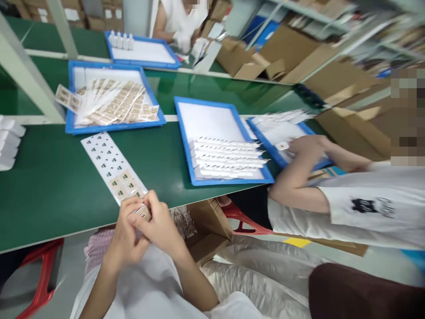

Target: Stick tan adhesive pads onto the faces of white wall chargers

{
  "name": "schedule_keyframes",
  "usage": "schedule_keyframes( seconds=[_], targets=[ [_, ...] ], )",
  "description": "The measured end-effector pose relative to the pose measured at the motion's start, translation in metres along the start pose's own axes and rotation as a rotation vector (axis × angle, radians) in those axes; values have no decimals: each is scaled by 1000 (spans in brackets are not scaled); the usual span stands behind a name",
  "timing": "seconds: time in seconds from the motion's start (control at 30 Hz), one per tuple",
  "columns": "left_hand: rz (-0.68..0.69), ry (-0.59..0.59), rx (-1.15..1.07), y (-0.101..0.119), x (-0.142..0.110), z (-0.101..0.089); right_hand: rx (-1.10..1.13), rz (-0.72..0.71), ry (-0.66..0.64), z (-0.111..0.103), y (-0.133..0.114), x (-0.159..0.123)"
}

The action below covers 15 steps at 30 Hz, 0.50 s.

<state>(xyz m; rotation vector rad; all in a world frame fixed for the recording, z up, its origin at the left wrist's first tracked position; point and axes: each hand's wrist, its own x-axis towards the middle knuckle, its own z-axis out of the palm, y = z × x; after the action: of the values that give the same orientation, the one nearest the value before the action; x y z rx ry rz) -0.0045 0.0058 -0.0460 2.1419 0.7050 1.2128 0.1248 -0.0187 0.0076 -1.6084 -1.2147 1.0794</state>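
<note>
My left hand [122, 237] and my right hand [163, 230] are together at the table's near edge, fingers closed around a small flat piece with a beige label [143, 213]. The fingers cover most of it, so its full shape is hidden. Just beyond my hands lies a long white sticker sheet [108, 161]. Beige stickers remain on its near part, while the far part shows bare backing with small dark prints. The sheet's near end passes behind my fingers.
On the green table [49, 190], one blue-rimmed tray [116, 130] holds fanned sticker sheets; another [186, 146] holds rows of flat white pieces. A co-worker's hand [303, 145] works over a third tray [282, 161] at right. White boxes [8, 144] stand far left. An open carton [209, 230] sits below.
</note>
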Motion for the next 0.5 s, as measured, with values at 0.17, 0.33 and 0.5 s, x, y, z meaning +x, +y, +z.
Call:
schedule_keyframes(
  seconds=[0.17,0.33,0.5],
  targets=[
    [3,91,34,-14,-5,1,75,-166,31,6,8,7],
    [-128,193,-133,-14,-4,11,127,-226,107,12,18,10],
    [-382,420,-383,-6,1,16,132,-299,109,24,34,12]
  ],
)
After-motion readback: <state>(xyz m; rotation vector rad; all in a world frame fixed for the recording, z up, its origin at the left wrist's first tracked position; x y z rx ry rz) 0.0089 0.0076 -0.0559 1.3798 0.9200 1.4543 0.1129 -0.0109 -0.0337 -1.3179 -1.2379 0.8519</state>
